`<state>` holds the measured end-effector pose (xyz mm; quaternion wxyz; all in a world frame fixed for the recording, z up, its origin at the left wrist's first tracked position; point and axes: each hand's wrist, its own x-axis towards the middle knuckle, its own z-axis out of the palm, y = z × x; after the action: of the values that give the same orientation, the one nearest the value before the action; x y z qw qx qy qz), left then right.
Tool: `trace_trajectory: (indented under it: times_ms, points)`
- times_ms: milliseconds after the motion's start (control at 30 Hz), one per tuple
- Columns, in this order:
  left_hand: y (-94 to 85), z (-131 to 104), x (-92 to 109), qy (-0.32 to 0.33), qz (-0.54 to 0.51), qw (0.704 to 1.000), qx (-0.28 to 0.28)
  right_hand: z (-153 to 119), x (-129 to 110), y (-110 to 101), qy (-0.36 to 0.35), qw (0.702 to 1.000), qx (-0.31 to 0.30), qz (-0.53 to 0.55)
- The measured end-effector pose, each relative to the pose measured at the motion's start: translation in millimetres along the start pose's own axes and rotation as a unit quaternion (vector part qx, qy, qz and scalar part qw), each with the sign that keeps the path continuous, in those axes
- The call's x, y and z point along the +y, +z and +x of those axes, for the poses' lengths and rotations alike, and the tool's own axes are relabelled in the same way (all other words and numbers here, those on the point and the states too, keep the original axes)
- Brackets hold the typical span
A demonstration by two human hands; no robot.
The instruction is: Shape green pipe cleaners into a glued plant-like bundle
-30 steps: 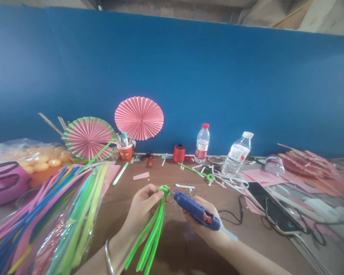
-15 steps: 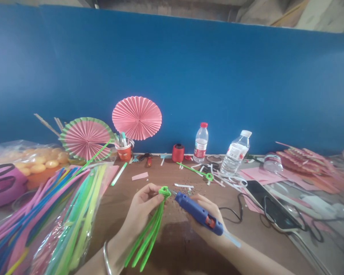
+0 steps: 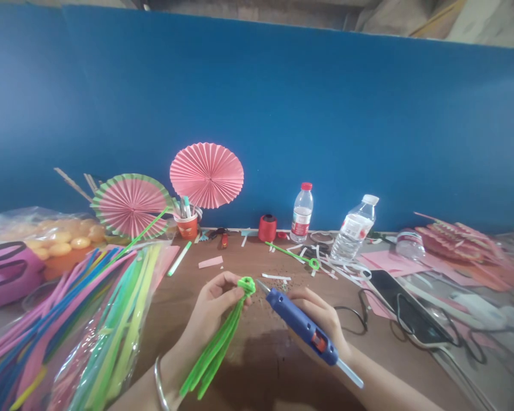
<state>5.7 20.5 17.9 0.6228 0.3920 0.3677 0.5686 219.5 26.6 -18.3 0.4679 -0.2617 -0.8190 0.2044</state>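
My left hand [image 3: 217, 298] pinches a bundle of green pipe cleaners [image 3: 218, 349] near its looped top, and the loose ends hang down toward me. In my right hand [image 3: 314, 314] is a blue hot glue gun [image 3: 302, 324], with a clear glue stick [image 3: 350, 373] sticking out of its back end. The metal nozzle [image 3: 262, 286] points at the bundle's top, with a small gap between them. My right fingers are wrapped round the glue gun's far side, so its trigger is hidden.
Bagged coloured pipe cleaners [image 3: 111, 337] lie at the left. Pink paper fans [image 3: 206, 176] stand behind by an orange cup [image 3: 187, 227] of markers. Farther right are a red spool [image 3: 267, 228], water bottles [image 3: 353, 228], paper scraps and a phone [image 3: 405, 305] with black cable.
The glue gun has drawn back to the right, so its nozzle is farther from the bundle's top. The bundle has turned slightly, its hanging ends shifting left.
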Motion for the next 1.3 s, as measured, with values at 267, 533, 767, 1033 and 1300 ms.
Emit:
trace_trajectory:
  times_ms: [267,533,767,1033,1300]
  points:
    - [1.3,0.7,-1.1,-0.063,0.000,0.998,0.006,3.8,-6.1,-0.9,-0.025,0.999,-0.021,-0.039]
    - [2.7,-1.6,1.0,-0.072,-0.016,0.997,0.031,4.2,-4.5,-5.9,-0.063,0.993,-0.045,-0.091]
    - [-2.2,2.8,0.7,-0.078,-0.007,0.997,0.016,2.6,-1.7,-9.8,-0.079,0.990,-0.038,-0.110]
    - [-3.7,4.5,-1.8,-0.060,0.031,0.998,-0.009,4.6,-4.4,-8.0,-0.084,0.988,-0.048,-0.122]
    - [-5.1,5.1,-1.7,-0.057,-0.002,0.998,0.019,2.3,1.0,-8.7,-0.058,0.995,-0.039,-0.076]
